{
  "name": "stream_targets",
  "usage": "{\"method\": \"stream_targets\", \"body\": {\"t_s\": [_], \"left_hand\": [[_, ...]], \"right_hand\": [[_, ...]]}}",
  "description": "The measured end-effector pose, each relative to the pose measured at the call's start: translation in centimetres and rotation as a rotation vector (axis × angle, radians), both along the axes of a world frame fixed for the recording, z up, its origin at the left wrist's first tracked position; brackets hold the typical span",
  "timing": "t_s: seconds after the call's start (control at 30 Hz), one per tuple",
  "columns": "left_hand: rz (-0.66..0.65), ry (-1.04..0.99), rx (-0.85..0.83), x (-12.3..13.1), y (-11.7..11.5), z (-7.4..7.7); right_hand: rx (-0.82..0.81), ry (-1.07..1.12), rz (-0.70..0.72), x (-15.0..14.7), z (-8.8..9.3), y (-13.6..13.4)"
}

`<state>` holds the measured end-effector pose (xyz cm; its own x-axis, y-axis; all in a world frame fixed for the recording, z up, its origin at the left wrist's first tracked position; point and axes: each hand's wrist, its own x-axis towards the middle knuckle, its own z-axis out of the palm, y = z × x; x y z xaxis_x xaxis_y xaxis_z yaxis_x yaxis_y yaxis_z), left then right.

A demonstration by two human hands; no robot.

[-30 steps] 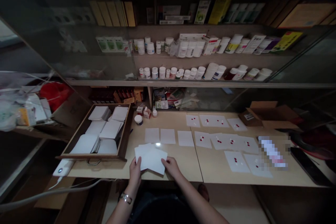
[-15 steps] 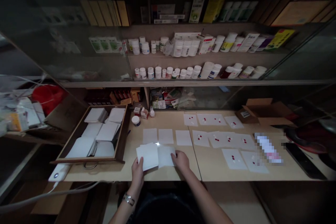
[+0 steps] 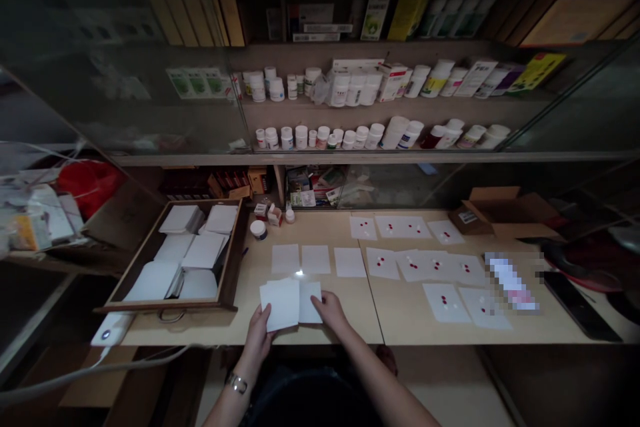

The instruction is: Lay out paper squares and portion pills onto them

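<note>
The left hand pinched a small stack of white paper squares between thumb and fingers near the surface's front edge, its left forearm angled up from about 7 o'clock. The right hand lay flatter, its right forearm coming from about 5 o'clock, fingers pressing on a loose sheet at the stack's 3 o'clock. A slackened pinch could have let the squares slip over the edge; a careless sweep toward 3 o'clock could have disturbed the red-dotted sheets.
</note>
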<state>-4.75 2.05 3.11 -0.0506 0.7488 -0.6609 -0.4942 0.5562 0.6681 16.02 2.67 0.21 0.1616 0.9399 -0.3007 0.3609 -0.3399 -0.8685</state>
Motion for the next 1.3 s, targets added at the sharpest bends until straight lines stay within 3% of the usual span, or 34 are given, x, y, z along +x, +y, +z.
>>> {"method": "stream_targets", "body": {"t_s": [0.13,0.27,0.4,0.53,0.6,0.73,0.8,0.97,1.13,1.3], "left_hand": [[0.003,0.025,0.003,-0.7,0.7,-0.2],[0.003,0.021,0.01,-0.9,1.2,-0.2],[-0.018,0.045,0.017,-0.9,1.5,-0.2],[-0.025,0.042,0.027,-0.7,1.6,-0.2],[-0.009,0.056,0.032,-0.6,1.6,0.0],[0.03,0.068,0.062,0.0,1.7,0.9],[0.029,0.071,0.075,0.2,1.6,1.4],[-0.005,0.051,0.107,0.7,1.2,2.0],[0.027,0.029,0.108,1.3,1.1,2.0],[0.025,0.037,0.142,1.6,1.4,2.4]], "right_hand": [[0.037,-0.155,0.05,2.4,1.0,0.5],[-0.052,-0.448,0.124,4.4,2.1,1.0],[-0.121,-0.687,0.11,4.3,2.5,0.9],[0.003,-0.753,0.048,3.0,3.0,-0.1],[0.092,-0.742,0.145,2.0,3.3,-1.0],[0.341,-0.655,0.567,-0.1,3.3,-2.7],[0.377,-0.63,0.659,-0.6,3.0,-3.4],[0.233,-0.651,0.61,-1.0,2.4,-4.0],[0.173,-0.69,0.556,-3.0,3.0,-3.4],[0.217,-0.655,0.503,-3.2,3.8,-3.2]]}}
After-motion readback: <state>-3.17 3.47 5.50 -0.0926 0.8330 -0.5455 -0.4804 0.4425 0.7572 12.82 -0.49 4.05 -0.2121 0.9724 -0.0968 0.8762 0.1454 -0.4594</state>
